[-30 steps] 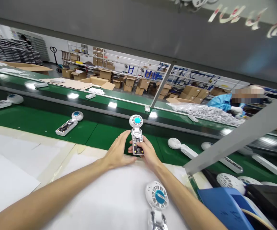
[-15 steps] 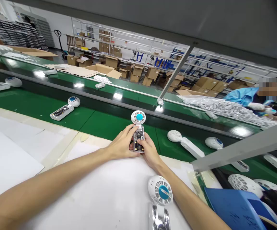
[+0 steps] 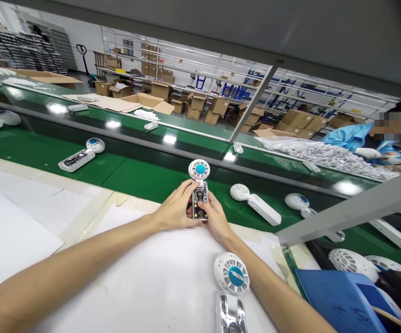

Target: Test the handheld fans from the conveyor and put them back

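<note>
Between both hands is a white handheld fan (image 3: pixel 199 169), held upright with its round head away from me and its blue centre showing. Its handle lies open, baring a dark circuit board under a clear frame. My left hand (image 3: pixel 177 206) grips the handle from the left, fingers near the neck. From the right, my right hand (image 3: pixel 216 216) closes round the lower handle, thumb resting on the board. The fingers behind the handle are hidden. Nearer to me, beside my right forearm, another handheld fan (image 3: pixel 231 274) lies on the white work surface (image 3: pixel 152 282).
Several fans lie on the green conveyor belt (image 3: pixel 124 173) just beyond my hands. A slanted grey post (image 3: pixel 342 215) and a blue bin (image 3: pixel 335 296) stand at right. Across the line, a gloved co-worker (image 3: pixel 348 138) works near a heap of white parts (image 3: pixel 332 157).
Fans on the near belt have shifted left, while small white parts on the far belt have shifted right. My hands and the held fan stay nearly still.
</note>
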`<state>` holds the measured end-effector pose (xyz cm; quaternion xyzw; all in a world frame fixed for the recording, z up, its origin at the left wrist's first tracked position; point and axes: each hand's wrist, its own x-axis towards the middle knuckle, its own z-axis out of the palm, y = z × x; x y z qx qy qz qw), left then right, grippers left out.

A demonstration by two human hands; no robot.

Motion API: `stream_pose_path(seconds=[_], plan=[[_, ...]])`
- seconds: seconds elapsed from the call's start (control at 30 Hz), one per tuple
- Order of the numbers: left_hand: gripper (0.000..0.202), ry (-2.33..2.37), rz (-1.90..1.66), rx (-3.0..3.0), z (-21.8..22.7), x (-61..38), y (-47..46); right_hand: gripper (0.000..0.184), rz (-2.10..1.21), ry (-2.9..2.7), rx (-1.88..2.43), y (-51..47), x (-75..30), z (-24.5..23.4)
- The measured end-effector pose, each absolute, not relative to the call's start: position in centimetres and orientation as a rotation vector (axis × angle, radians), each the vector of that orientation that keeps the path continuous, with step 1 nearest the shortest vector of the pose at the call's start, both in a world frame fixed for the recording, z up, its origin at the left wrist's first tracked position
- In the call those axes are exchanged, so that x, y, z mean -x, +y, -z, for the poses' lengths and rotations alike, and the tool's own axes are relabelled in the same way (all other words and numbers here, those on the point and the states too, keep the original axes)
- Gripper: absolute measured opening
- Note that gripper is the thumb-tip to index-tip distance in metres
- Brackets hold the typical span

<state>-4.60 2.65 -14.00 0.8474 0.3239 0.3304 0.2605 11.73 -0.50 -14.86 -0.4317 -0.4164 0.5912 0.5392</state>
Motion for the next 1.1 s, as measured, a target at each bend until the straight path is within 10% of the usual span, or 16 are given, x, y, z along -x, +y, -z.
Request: stream_pose_path(seconds=[1.1], plan=[[0.106, 0.87, -0.902, -2.272, 14.13, 4.55, 2.7, 0.06, -1.418, -0.982, 0.997, -0.7, -11.59, 14.66]])
